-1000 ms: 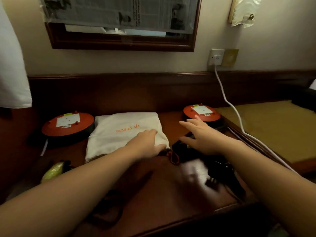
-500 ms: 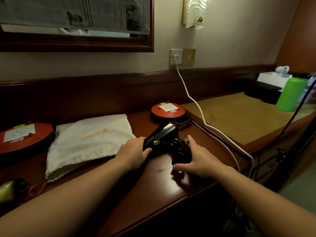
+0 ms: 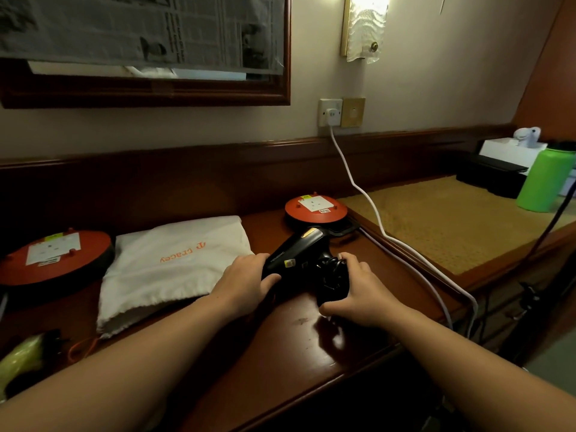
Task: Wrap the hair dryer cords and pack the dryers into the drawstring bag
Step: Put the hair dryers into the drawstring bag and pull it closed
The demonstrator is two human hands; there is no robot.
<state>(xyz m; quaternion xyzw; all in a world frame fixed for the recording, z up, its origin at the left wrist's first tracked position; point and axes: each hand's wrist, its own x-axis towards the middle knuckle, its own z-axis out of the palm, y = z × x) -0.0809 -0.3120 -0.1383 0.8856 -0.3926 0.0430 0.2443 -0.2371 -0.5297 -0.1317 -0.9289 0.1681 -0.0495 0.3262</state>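
Observation:
A black hair dryer (image 3: 296, 251) lies on the dark wooden desk (image 3: 280, 353), its barrel pointing away to the right. My left hand (image 3: 246, 283) grips the near end of the barrel. My right hand (image 3: 358, 291) holds the handle, where the black cord (image 3: 332, 274) is bunched in coils. To the left lies a white drawstring bag (image 3: 174, 263) with orange lettering, flat, its orange drawstring (image 3: 81, 349) trailing at the lower left. A yellow-green and black object (image 3: 21, 363) at the far left edge is too dark to identify.
Two orange round cable reels sit on the desk, one at the left (image 3: 53, 257) and one behind the dryer (image 3: 314, 208). A white cable (image 3: 367, 201) runs from the wall socket (image 3: 330, 113) over the desk edge. A green bottle (image 3: 545, 179) stands on the beige counter at right.
One second ago my hands were on the bag and reaching for the dryer. Now both hold the dryer, and the view has turned to the right.

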